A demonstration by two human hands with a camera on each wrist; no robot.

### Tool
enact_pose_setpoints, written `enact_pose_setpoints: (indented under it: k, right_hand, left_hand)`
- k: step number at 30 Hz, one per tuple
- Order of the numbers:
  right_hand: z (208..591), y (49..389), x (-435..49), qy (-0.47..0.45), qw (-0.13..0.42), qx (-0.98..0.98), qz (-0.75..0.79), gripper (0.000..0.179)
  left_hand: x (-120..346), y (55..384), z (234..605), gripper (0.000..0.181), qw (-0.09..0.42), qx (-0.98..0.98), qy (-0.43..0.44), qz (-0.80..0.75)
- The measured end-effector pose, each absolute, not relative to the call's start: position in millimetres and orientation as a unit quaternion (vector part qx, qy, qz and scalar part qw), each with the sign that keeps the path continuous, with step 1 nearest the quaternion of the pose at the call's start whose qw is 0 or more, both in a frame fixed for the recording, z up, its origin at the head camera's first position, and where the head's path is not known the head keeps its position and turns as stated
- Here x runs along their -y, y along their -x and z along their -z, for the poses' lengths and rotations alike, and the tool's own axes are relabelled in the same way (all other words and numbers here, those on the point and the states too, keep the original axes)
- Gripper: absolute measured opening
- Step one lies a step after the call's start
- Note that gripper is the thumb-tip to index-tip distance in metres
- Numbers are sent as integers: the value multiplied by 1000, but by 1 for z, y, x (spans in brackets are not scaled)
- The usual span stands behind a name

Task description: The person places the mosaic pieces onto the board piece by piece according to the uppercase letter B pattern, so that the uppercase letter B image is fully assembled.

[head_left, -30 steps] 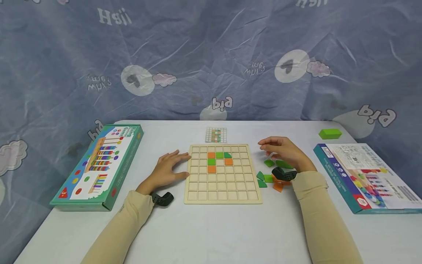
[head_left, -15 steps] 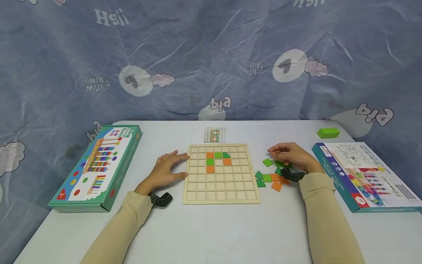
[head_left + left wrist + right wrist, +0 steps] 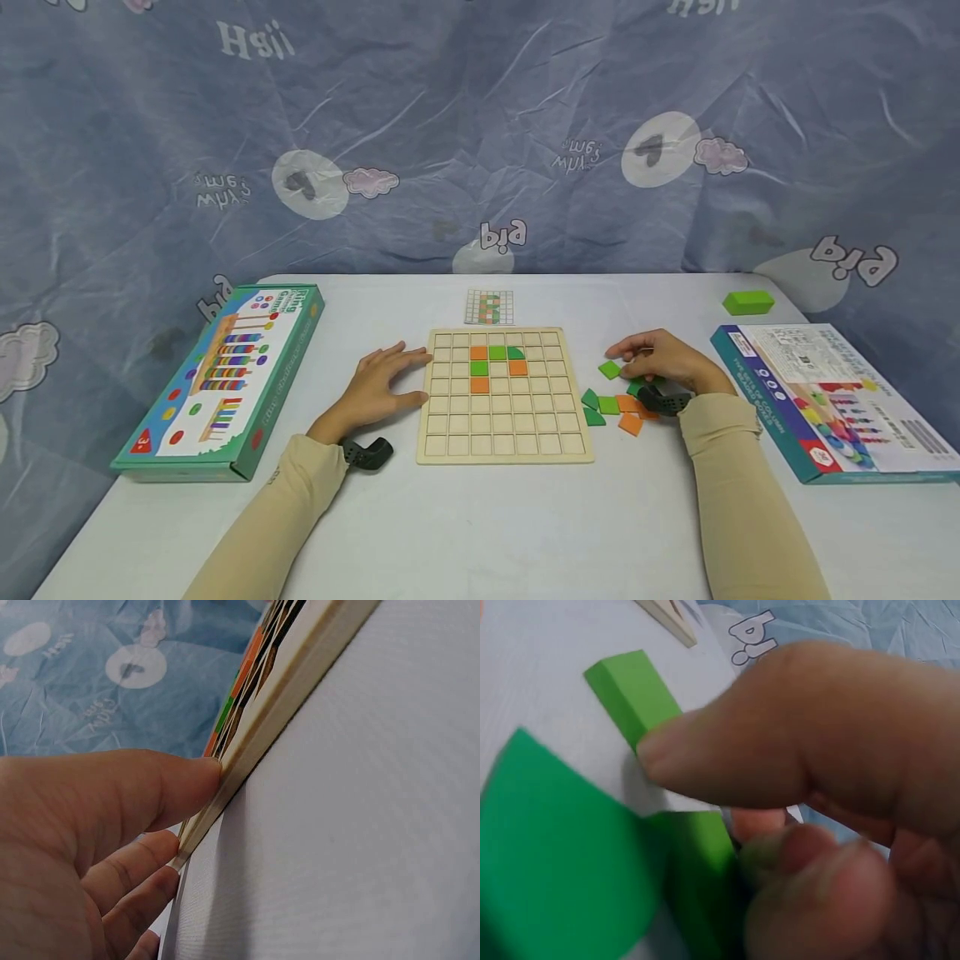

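Note:
My left hand [image 3: 378,385] rests at the left edge of a wooden grid board [image 3: 508,423], its fingers fairly straight. In the left wrist view the thumb [image 3: 176,791] touches the board's side. My right hand [image 3: 663,360] is bent low over loose tiles right of the board. Its index fingertip and thumb are beside a light green square tile [image 3: 609,369]. In the right wrist view the thumb [image 3: 697,754] overlaps a light green tile [image 3: 634,686]; whether it is pinched cannot be told. Several orange and green tiles are set in the board's upper squares.
A small pattern card [image 3: 489,307] lies behind the board. Orange tiles [image 3: 630,424] and dark green tiles [image 3: 594,417] are near its right edge. Game boxes lie left [image 3: 217,383] and right [image 3: 847,400]. A green block [image 3: 748,302] sits at the back right.
My right hand has moved right and lowered toward the loose tiles. Its thumb has since come forward to the light green square tile. The left hand stays at the board's edge.

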State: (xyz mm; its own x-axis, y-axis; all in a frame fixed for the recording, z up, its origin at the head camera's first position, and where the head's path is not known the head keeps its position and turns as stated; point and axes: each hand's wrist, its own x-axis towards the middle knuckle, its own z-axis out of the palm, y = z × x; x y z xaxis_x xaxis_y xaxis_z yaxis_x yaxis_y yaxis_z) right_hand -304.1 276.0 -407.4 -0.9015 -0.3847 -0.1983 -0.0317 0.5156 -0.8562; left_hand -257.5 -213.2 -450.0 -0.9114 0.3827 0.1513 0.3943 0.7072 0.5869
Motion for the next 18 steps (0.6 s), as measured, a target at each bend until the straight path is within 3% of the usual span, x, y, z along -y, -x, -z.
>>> enact_pose_setpoints:
  k: [18]
  right_hand:
    - [412,308,-272,126,159,-871,446,35]
  left_hand:
    - [213,257,450,64,11,922,214,324]
